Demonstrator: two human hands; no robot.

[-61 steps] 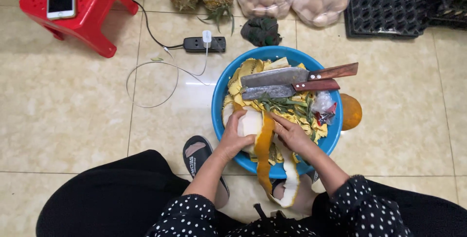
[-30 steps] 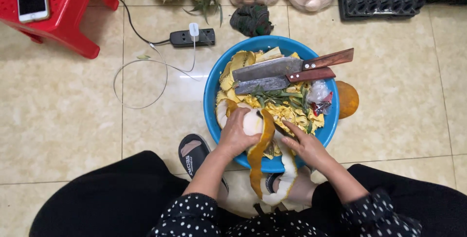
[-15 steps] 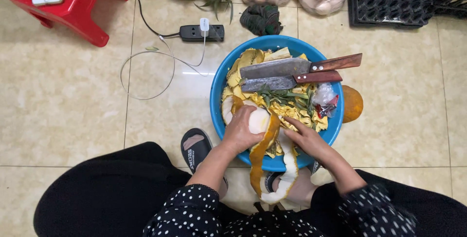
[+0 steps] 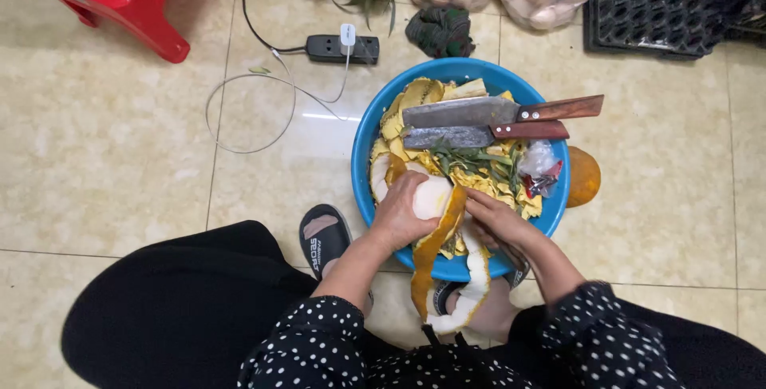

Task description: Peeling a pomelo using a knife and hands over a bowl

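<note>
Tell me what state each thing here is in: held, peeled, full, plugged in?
Fruit: partly peeled, gripped by left hand.
Peel strip: hanging down, still attached.
Right hand: at the fruit; its tool hidden.
Blue basin: filled with peelings.
Two cleavers: lying idle across the basin.
Power strip: charger plugged in.

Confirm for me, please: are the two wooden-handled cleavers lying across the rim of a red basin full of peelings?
Not quite: the basin is blue, not red, as the head view shows. The two wooden-handled cleavers do lie across its rim, over the peelings.
</note>
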